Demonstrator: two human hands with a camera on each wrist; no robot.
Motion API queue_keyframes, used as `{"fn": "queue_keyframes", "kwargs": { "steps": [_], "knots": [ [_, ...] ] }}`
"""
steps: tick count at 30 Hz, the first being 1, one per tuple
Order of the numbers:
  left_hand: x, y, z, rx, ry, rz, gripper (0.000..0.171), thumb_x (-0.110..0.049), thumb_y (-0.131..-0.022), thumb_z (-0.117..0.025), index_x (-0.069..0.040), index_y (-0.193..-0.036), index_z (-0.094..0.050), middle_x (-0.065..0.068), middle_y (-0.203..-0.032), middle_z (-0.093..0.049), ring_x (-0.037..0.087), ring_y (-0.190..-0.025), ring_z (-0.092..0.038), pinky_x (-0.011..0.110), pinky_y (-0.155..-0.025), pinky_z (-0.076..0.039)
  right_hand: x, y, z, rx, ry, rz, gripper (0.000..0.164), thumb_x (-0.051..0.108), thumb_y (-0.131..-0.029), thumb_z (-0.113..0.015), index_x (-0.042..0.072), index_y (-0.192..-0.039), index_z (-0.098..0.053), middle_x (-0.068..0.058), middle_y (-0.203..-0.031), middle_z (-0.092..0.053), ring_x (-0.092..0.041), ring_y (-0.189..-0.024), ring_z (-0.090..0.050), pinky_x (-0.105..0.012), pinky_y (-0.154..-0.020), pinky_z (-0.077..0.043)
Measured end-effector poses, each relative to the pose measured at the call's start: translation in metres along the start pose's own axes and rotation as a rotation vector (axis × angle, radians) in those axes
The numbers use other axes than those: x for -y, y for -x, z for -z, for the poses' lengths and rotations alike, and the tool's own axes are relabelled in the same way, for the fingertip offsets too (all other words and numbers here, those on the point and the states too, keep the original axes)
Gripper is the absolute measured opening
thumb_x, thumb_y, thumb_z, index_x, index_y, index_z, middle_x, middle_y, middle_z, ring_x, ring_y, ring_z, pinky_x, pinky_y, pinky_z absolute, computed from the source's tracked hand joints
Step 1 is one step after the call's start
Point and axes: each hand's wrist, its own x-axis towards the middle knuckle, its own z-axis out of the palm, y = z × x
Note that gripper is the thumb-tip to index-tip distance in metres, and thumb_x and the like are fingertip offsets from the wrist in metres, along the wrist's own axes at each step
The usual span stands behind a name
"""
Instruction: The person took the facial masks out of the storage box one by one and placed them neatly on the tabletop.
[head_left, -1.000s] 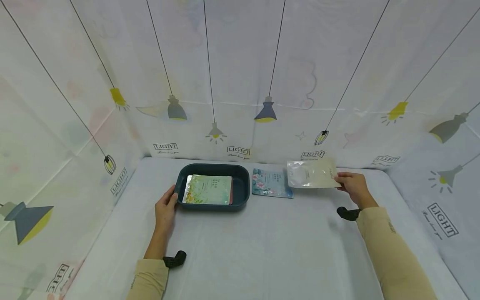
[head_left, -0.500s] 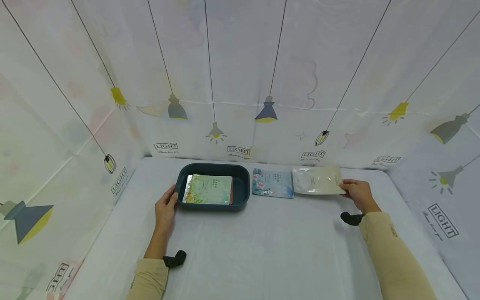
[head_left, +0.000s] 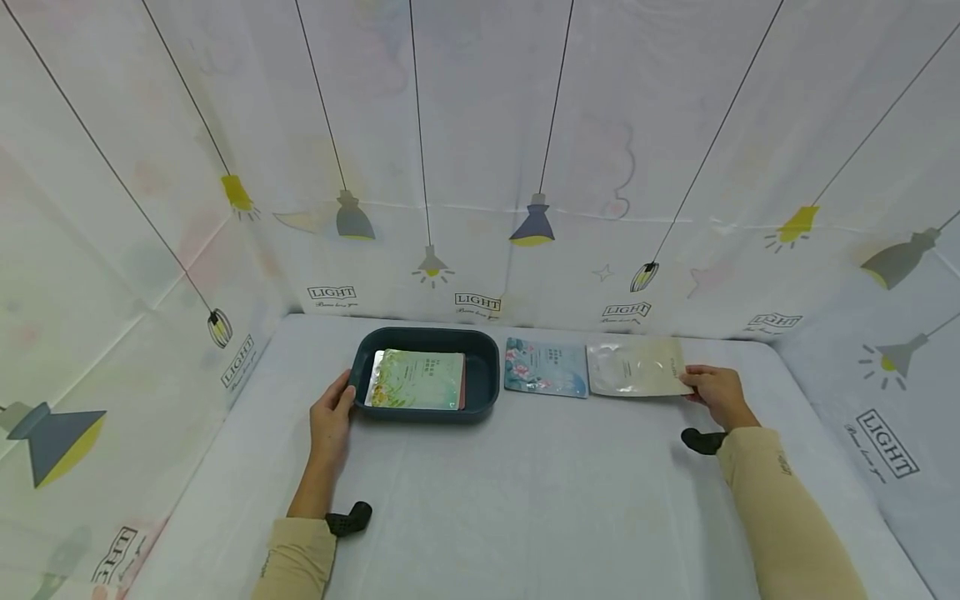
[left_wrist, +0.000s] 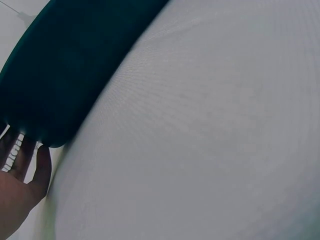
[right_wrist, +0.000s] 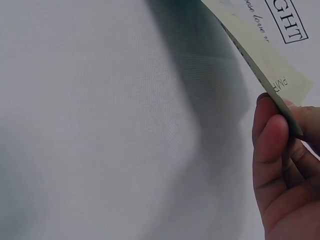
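In the head view my right hand (head_left: 716, 393) pinches the right end of a cream, glossy sheet mask packet (head_left: 636, 367). In the right wrist view this packet (right_wrist: 260, 70) tilts up from the white cloth, thumb on one face and fingers on the other. My left hand (head_left: 332, 417) touches the left end of a dark teal tray (head_left: 483, 404). The left wrist view shows its fairly straight fingers (left_wrist: 44, 162) against the tray's end. Inside the tray lies a green floral packet (head_left: 420, 379), with a pinkish edge peeking from under it.
A blue floral packet (head_left: 546, 367) lies flat between the tray and the cream packet. All this stands toward the back of a white cloth-covered table (head_left: 525, 500). Behind and at both sides hang white curtains (head_left: 480, 150) printed with lamps.
My right hand has moved the cream packet down and slightly right, from overlapping the blue packet to beside it. The left hand and tray have stayed put.
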Motion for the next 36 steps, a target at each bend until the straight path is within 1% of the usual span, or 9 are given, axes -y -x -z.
{"fn": "queue_keyframes", "kwargs": {
  "steps": [4, 7, 11, 13, 16, 23, 28, 32, 36],
  "knots": [
    [-0.014, 0.008, -0.002, 0.002, -0.002, 0.012, 0.045, -0.015, -0.103, -0.047, -0.006, -0.147, -0.042, 0.010, -0.155, -0.038, 0.021, -0.144, -0.035, 0.014, -0.103, -0.042, 0.000, 0.002, -0.001, 0.000, 0.024, -0.013, 0.050, 0.011, -0.096, -0.058, -0.009, -0.139, -0.044, 0.016, -0.082, -0.057, 0.000, -0.074, -0.059, -0.021, -0.067, -0.056],
    [-0.020, 0.011, -0.003, 0.006, -0.008, 0.014, 0.046, -0.015, -0.103, -0.047, -0.005, -0.148, -0.041, 0.011, -0.156, -0.038, 0.022, -0.145, -0.035, 0.012, -0.102, -0.042, -0.001, 0.004, -0.003, -0.005, 0.053, -0.016, 0.050, 0.011, -0.096, -0.057, -0.009, -0.140, -0.044, 0.003, -0.098, -0.062, -0.001, -0.077, -0.059, -0.021, -0.068, -0.056],
    [-0.008, 0.005, -0.001, 0.003, -0.003, 0.006, 0.046, -0.018, -0.103, -0.047, -0.008, -0.148, -0.041, 0.008, -0.156, -0.038, 0.019, -0.144, -0.036, 0.012, -0.102, -0.042, -0.003, 0.005, -0.006, -0.014, 0.115, -0.013, 0.048, 0.010, -0.097, -0.057, -0.010, -0.139, -0.046, -0.020, -0.126, -0.056, -0.001, -0.078, -0.058, -0.020, -0.066, -0.055],
    [0.000, 0.001, 0.000, -0.004, -0.002, -0.004, 0.046, -0.019, -0.103, -0.048, -0.009, -0.147, -0.042, 0.007, -0.155, -0.040, 0.018, -0.144, -0.037, 0.011, -0.101, -0.042, -0.004, 0.005, -0.006, -0.018, 0.156, -0.006, 0.047, 0.010, -0.096, -0.057, -0.011, -0.138, -0.046, -0.025, -0.133, -0.052, -0.002, -0.078, -0.058, -0.020, -0.065, -0.055],
    [0.006, -0.002, 0.000, -0.016, -0.013, -0.017, 0.045, -0.022, -0.103, -0.048, -0.011, -0.147, -0.043, 0.006, -0.154, -0.041, 0.017, -0.143, -0.038, 0.010, -0.100, -0.043, -0.005, 0.003, -0.007, -0.026, 0.213, 0.003, 0.046, 0.010, -0.096, -0.056, -0.011, -0.136, -0.048, -0.028, -0.136, -0.050, -0.005, -0.080, -0.057, -0.020, -0.064, -0.054],
    [0.007, -0.002, 0.000, -0.023, -0.016, -0.023, 0.045, -0.023, -0.103, -0.049, -0.012, -0.147, -0.044, 0.005, -0.153, -0.042, 0.017, -0.141, -0.040, 0.010, -0.099, -0.044, -0.008, -0.001, -0.008, -0.044, 0.287, 0.026, 0.044, 0.015, -0.096, -0.060, -0.010, -0.131, -0.054, -0.026, -0.128, -0.056, -0.009, -0.078, -0.056, -0.022, -0.061, -0.053],
    [0.007, -0.002, 0.000, -0.019, -0.018, -0.029, 0.045, -0.022, -0.103, -0.049, -0.011, -0.147, -0.044, 0.007, -0.153, -0.042, 0.019, -0.141, -0.040, 0.012, -0.100, -0.045, -0.009, 0.001, -0.006, -0.079, 0.329, 0.026, 0.039, 0.016, -0.092, -0.063, -0.008, -0.123, -0.060, -0.013, -0.101, -0.065, -0.011, -0.073, -0.054, -0.023, -0.058, -0.050],
    [0.005, -0.002, -0.001, -0.026, -0.014, -0.015, 0.045, -0.021, -0.103, -0.049, -0.012, -0.146, -0.045, 0.006, -0.153, -0.043, 0.018, -0.141, -0.041, 0.018, -0.104, -0.045, -0.009, 0.002, -0.004, -0.071, 0.333, 0.019, 0.036, 0.016, -0.093, -0.062, -0.008, -0.120, -0.063, -0.001, -0.080, -0.065, -0.012, -0.069, -0.055, -0.025, -0.058, -0.051],
    [0.004, -0.001, -0.001, -0.026, -0.025, -0.007, 0.044, -0.021, -0.103, -0.048, -0.013, -0.147, -0.044, 0.004, -0.153, -0.042, 0.017, -0.141, -0.040, 0.026, -0.109, -0.042, -0.009, 0.003, -0.002, -0.039, 0.309, 0.001, 0.035, 0.015, -0.093, -0.061, -0.008, -0.120, -0.062, 0.000, -0.078, -0.066, -0.012, -0.070, -0.057, -0.026, -0.060, -0.052]
  ]
}}
